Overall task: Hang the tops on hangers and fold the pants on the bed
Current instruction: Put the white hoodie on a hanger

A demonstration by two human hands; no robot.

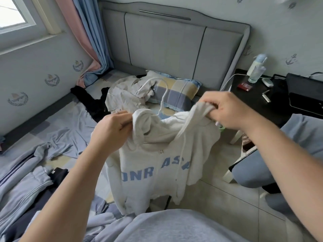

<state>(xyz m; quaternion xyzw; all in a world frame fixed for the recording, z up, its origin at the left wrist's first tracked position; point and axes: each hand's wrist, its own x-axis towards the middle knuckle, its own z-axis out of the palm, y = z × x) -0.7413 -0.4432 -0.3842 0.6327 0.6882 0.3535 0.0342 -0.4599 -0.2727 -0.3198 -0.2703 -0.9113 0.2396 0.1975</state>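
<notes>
Holding up a white hoodie (157, 147), the person has both hands busy. The left hand (111, 130) pinches the cloth at 9 o'clock. The right hand (227, 110) has its fingers (212, 113) curled tight round the other shoulder at 3 o'clock. A white hanger (163, 98) pokes up from the neck at 12 o'clock, between the hands and a bit nearer the left. The hoodie stretches side to side, above the bed (70, 123) edge. I think the shoulders need tugging over the hanger ends next.
</notes>
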